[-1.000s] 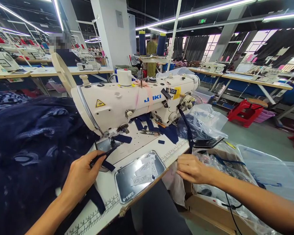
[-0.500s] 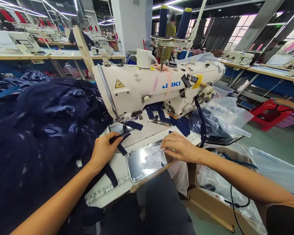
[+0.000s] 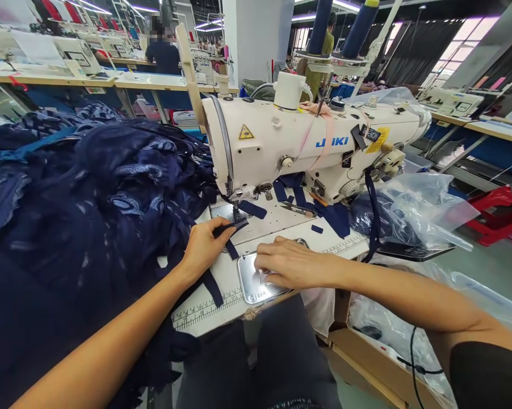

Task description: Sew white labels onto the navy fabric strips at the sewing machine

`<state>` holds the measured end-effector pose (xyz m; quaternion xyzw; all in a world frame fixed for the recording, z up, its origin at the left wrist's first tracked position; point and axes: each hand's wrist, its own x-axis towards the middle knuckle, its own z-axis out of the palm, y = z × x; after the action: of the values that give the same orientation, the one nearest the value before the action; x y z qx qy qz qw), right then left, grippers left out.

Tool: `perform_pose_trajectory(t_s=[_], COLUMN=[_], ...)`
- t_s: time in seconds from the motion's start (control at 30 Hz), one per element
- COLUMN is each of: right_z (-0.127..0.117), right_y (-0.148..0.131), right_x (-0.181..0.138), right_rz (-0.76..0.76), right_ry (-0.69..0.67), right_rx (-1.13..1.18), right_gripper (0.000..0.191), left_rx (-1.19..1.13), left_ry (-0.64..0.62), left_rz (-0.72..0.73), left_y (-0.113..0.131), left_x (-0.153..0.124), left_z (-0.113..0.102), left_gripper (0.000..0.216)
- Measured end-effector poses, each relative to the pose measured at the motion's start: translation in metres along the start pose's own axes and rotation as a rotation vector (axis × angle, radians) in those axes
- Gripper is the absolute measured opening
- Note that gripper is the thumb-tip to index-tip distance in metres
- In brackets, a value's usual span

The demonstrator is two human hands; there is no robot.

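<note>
The left hand (image 3: 207,244) pinched a dark strip (image 3: 239,224) between thumb and fingers, just in front of the machine (image 3: 256,136), near its needle (image 3: 236,213). The strip's free end pointed past the needle; whether any of it lay under the presser foot could not be told. In front of the machine, the right hand (image 3: 294,262) bent over the tray (image 3: 256,289), its fingers curled downward. A pale bit (image 3: 264,276) showed beneath them, but whether they had closed on anything could not be made out.

The work looked partway along: the strip was in hand beside the needle, yet no finished seam could be seen on it. What the tray had left to give was mostly hidden by the right hand. A dark patch (image 3: 252,209) lay on the machine's bed, right beside the needle, and snips (image 3: 298,210) lay below the machine's arm with scraps (image 3: 335,218) near them. A second strip (image 3: 215,289) hung over the worktop (image 3: 230,278) in front of the machine's needle end. To the machine's left rose a large heap of cloth (image 3: 111,182); how much of it was already sewn could not be judged.
</note>
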<state>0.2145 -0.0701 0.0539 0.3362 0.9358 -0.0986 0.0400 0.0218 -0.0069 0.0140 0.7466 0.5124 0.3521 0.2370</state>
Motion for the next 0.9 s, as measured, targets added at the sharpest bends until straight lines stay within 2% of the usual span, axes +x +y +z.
perform_pose_trajectory(t_s=[0.13, 0.27, 0.33, 0.4, 0.53, 0.67, 0.77, 0.9], right_z=[0.007, 0.007, 0.004, 0.001, 0.001, 0.008, 0.012, 0.014], right_y=[0.003, 0.004, 0.005, 0.008, 0.016, 0.013, 0.005, 0.002], right_x=[0.009, 0.008, 0.005, 0.001, 0.001, 0.02, 0.044, 0.071], right_rz=[-0.063, -0.111, -0.112, -0.04, 0.212, 0.303, 0.321, 0.351], right_ry=[-0.092, -0.048, 0.032, 0.159, 0.425, 0.608, 0.798, 0.876], right_rx=[0.009, 0.083, 0.182, 0.371, 0.922, 1.363, 1.494, 1.586], right_gripper=[0.01, 0.007, 0.01, 0.011, 0.009, 0.015, 0.015, 0.016], left_rx=[-0.078, -0.228, -0.331, -0.438, -0.624, -0.683, -0.708, -0.753], left_ry=[-0.004, -0.013, -0.031, -0.044, -0.053, -0.021, -0.019, -0.022], left_rz=[-0.016, -0.064, -0.114, -0.173, -0.309, -0.315, -0.325, -0.378], left_y=[0.003, 0.002, 0.001, 0.0, 0.003, 0.01, 0.014, 0.015], left_x=[-0.001, -0.001, -0.001, -0.001, -0.002, -0.005, -0.005, -0.007], left_z=[0.0, 0.0, 0.0, -0.001, -0.003, -0.006, -0.009, -0.012], left_gripper=[0.022, 0.017, 0.016, 0.017, 0.023, 0.024, 0.024, 0.029])
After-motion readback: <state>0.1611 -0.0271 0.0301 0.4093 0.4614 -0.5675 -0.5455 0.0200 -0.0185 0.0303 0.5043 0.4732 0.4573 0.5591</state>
